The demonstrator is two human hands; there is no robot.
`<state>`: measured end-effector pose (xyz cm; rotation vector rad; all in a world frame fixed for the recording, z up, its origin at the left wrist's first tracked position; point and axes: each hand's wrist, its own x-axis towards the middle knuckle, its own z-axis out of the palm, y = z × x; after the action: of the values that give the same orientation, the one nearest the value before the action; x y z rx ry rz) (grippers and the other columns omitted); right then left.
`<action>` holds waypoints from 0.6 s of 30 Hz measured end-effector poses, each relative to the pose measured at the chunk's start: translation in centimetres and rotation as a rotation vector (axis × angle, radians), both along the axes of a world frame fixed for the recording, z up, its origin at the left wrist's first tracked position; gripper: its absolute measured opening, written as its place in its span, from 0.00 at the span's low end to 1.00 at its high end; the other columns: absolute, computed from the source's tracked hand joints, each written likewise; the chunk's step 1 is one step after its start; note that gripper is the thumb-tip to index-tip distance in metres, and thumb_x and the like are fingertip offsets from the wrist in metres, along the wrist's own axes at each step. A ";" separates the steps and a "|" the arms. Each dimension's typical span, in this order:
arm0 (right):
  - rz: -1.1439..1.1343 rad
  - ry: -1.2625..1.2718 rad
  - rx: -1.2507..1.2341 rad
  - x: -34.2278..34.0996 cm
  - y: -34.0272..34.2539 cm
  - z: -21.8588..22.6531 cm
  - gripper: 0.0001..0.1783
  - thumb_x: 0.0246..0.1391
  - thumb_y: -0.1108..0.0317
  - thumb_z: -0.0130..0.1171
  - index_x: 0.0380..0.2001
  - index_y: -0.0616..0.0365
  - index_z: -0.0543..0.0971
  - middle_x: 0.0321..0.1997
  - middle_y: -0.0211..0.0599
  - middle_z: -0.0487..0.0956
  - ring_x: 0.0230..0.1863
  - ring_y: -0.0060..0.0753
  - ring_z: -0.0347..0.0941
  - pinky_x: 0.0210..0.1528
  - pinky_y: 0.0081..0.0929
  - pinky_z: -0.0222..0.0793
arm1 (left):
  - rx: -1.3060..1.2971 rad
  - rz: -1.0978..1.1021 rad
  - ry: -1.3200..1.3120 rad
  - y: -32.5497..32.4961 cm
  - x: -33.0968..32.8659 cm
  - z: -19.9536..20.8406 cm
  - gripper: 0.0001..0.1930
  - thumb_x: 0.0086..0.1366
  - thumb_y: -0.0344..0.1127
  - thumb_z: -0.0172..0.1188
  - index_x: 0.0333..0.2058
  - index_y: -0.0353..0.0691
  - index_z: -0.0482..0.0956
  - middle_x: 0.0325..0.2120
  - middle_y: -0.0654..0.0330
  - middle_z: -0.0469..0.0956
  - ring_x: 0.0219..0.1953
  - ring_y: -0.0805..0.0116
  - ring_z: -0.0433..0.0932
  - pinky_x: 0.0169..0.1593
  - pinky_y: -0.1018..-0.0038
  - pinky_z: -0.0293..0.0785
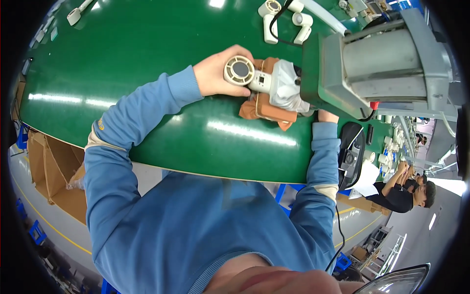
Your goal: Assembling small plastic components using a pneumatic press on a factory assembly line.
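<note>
Green desk (147, 132) lies below us. Our left grip (215, 73) pinches the round, grilled head of a white device (240, 70), left of a brown padded holder (276, 110). One grey machine (384, 63) mostly hides our right grip (327, 116), whose state we cannot tell; white parts (270, 29) lie far.

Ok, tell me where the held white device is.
In the head view, the white device is above centre, in the left hand, left of the white wrap and grey machine.

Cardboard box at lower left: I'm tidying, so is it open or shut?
Open: the cardboard box shows its brown inner walls from above.
</note>
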<state>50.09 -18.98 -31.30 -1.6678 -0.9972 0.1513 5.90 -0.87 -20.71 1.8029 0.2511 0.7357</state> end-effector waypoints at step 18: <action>0.240 1.153 0.584 1.9 -5.2 -4.0 0.32 0.61 0.43 0.36 0.61 0.52 0.57 0.62 0.36 0.63 0.59 0.42 0.61 0.62 0.46 0.55 | 0.763 0.915 0.377 20.1 6.8 -1.4 0.30 0.49 0.30 0.60 0.52 0.37 0.64 0.49 0.54 0.71 0.53 0.58 0.69 0.61 0.65 0.58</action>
<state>51.95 -24.16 -35.30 -0.6863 -0.2743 0.7941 12.68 19.21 -22.08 2.5571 1.2362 1.2180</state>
